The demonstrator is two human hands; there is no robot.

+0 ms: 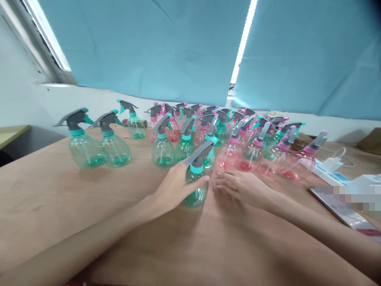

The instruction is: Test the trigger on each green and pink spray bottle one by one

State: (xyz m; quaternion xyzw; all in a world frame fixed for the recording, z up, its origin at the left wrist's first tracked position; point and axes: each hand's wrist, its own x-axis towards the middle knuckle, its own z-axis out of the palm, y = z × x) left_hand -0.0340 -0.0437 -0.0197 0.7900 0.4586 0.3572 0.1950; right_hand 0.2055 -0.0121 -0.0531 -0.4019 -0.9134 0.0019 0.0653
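My left hand is wrapped around a green spray bottle with a grey trigger head and teal collar, standing upright on the wooden table. Just to its right my right hand lies on the table, fingers stretched out toward the bottle and holding nothing. Behind both hands stands a crowd of several green and pink spray bottles.
Two green bottles stand apart at the left, another farther back. A white power strip with a charger and a flat dark device lie at the right. Blue blinds hang behind the table.
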